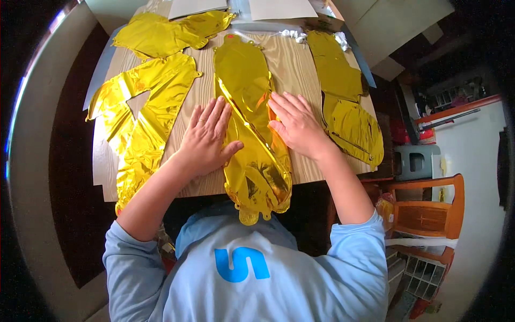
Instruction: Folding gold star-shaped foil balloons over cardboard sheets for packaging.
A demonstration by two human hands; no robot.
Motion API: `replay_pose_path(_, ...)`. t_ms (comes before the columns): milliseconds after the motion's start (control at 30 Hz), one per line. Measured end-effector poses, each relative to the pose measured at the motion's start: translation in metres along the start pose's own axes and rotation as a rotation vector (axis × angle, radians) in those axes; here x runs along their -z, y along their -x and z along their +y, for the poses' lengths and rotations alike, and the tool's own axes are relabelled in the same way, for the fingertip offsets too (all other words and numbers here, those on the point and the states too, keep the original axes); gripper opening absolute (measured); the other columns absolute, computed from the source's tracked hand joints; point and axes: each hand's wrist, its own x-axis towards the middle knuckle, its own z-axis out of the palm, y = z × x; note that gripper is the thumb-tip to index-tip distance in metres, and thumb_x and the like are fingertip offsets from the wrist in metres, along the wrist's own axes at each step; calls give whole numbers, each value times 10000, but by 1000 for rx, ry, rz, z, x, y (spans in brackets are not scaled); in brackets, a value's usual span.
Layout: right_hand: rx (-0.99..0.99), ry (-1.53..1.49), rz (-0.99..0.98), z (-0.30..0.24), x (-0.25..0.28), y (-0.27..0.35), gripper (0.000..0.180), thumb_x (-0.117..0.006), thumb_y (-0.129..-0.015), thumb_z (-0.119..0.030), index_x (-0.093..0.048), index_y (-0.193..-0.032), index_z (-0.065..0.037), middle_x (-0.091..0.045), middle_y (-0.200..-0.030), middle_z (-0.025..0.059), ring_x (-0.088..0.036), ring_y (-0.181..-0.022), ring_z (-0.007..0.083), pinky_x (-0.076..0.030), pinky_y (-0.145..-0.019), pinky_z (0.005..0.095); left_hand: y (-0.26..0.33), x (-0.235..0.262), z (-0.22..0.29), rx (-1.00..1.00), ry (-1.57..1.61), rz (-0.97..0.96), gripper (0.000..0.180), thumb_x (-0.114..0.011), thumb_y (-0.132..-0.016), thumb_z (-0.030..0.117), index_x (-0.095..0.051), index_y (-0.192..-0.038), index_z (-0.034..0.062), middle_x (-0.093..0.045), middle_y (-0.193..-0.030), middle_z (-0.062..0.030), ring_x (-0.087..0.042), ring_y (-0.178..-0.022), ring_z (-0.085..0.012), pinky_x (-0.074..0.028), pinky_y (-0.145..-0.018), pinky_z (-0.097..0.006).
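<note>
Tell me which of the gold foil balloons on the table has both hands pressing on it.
The middle balloon, the long one overhanging the table's near edge. The left hand and right hand lie flat on it; the other balloons lie untouched.

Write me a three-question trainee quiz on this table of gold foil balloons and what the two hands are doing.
1. True or false: both hands lie flat, palms down, on the middle gold balloon.
2. Which hand has its thumb on the balloon's swollen lower part? A) left hand B) right hand C) neither
3. Fill in: the balloon's lower end hangs over the near edge of the wooden ____.

Key: 1 true; 2 A; 3 table.
</note>
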Motion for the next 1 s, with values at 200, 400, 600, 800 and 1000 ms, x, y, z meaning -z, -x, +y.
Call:
replay_pose_path(200,-1,43,21,-3,-1,0,518,-553,-1009,-323,-511,-1427,-21,-456,-1529,143,-384,-1425,343,-252,-1201,500,1,2,2,-3,-57,-26,870,-538,-951,560,-308,-1530,-47,-303,-1596,-235,-246,-1506,-369,-130,-1231,-525)
replay_pose_path(400,51,-2,78,-4,1,2,467,-591,-980,-291,-565,-1362,-22,-500,-1479,161,-418,-1391,362,-283,-1179,540,-4,18,8,45,36,-54,824,-547,-971,510,-283,-1552,-10,-289,-1610,-206,-210,-1526,-341,-114,-1239,-518)
replay_pose_path(600,89,46,63,-11,3,2,441,-601,-983,-285,-594,-1360,-57,-539,-1456,132,-460,-1372,338,-296,-1181,495,-4,12,7,-6,22,-14,820,-585,-926,537,-400,-1482,-36,-385,-1542,-223,-322,-1462,-368,-180,-1217,-541)
replay_pose_path(800,67,30,85,-11,-1,2,440,-607,-980,-281,-596,-1356,-53,-541,-1454,133,-461,-1370,345,-294,-1184,499,1,-1,5,-24,-90,13,831,-517,-953,563,-370,-1506,-38,-353,-1572,-219,-295,-1483,-363,-152,-1222,-547)
replay_pose_path(1000,93,-30,103,-18,11,9,409,-631,-965,-271,-631,-1310,-51,-549,-1444,132,-463,-1367,342,-307,-1176,507,0,4,10,8,-98,-69,826,-478,-981,550,-285,-1552,-14,-319,-1592,-212,-247,-1510,-345,-121,-1230,-543)
